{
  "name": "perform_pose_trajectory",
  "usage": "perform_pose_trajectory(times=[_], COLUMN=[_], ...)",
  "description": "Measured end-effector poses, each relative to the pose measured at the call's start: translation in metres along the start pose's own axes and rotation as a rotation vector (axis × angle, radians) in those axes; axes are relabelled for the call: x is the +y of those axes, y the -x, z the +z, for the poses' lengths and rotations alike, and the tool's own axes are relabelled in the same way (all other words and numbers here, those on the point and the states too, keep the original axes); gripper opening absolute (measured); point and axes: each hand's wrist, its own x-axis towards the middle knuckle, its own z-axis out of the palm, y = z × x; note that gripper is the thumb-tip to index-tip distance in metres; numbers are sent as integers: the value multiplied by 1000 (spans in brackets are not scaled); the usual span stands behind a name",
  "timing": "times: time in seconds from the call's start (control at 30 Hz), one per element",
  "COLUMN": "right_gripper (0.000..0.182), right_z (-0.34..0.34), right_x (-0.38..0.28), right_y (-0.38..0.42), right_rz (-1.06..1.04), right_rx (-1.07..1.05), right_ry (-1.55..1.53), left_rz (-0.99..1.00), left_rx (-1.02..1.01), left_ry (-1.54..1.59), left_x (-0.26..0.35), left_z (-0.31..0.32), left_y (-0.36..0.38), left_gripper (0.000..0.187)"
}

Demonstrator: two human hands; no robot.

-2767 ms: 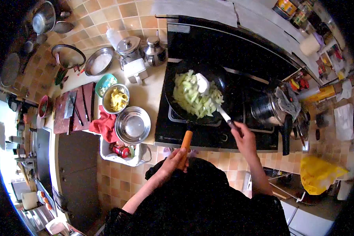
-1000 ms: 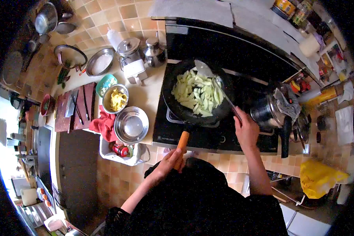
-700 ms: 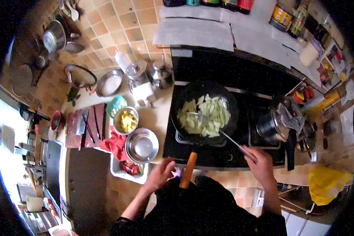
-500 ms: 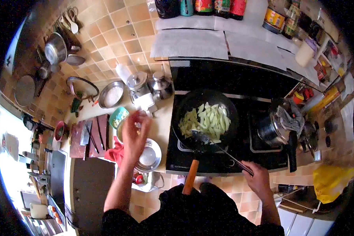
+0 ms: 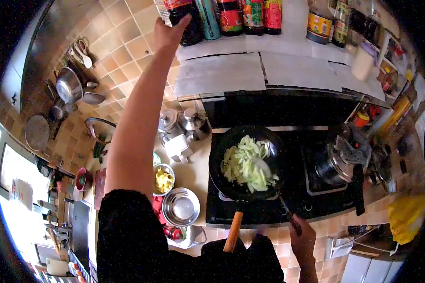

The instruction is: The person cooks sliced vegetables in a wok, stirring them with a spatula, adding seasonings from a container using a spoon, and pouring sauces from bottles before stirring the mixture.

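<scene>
My left hand (image 5: 169, 35) is raised to the shelf at the top. Its thumb and fingers are around a dark bottle with a red label (image 5: 188, 26); some fingers are hidden. Low on the right, my right hand (image 5: 303, 238) grips the dark handle of a spatula (image 5: 285, 206) that reaches into the wok. A black wok (image 5: 216, 162) with a wooden handle (image 5: 233, 231) sits on the left burner. Pale green sliced vegetables (image 5: 248, 165) lie heaped in it, and the spatula's head is hidden among them.
On the right burner stands a pressure cooker (image 5: 333, 165) with a grey cloth (image 5: 351, 153) on it. Left of the stove are a steel bowl (image 5: 181, 207), a bowl of yellow food (image 5: 164, 180) and a steel kettle (image 5: 193, 123). Several sauce bottles (image 5: 252, 16) line the shelf.
My left hand has risen from above the counter bowls to the dark bottle on the shelf. The vegetables have been pushed together, and the spatula has shifted right and down.
</scene>
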Motion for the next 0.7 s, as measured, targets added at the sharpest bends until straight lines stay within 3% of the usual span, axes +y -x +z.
perform_pose_trajectory(times=[0.1,0.13,0.17,0.23,0.3,0.37,0.43,0.47,0.57,0.7], right_gripper=[38,37,36,34,34,35,36,37,38,37], right_z=[10,7,4,15,19,21,17,16,17,7], right_x=[0,-9,-19,-12,-9,-9,-3,-1,3,1], right_y=[19,17,16,9,-5,-22,-43,-51,-71,-63], right_rz=[13,20,37,-41,-54,-45,-135,-183,-86,-84], right_rx=[-66,-110,-156,-76,-22,84,215,283,174,-63], right_ry=[-259,-235,-210,-62,53,87,131,151,324,-24], left_rz=[-72,-91,-100,-135,-89,-41,-214,-164,-33,42], left_rx=[-118,-220,-156,-38,-50,-199,11,-23,6,0], left_ry=[337,321,317,312,208,439,496,537,723,644], left_x=[11,11,9,-5,-19,-5,23,28,0,30], left_z=[18,16,20,39,43,30,25,17,-9,-93], left_y=[-19,-29,-32,-35,-39,-30,-16,-7,-1,30], left_gripper=[66,84,80,73,72,66,55,49,37,57])
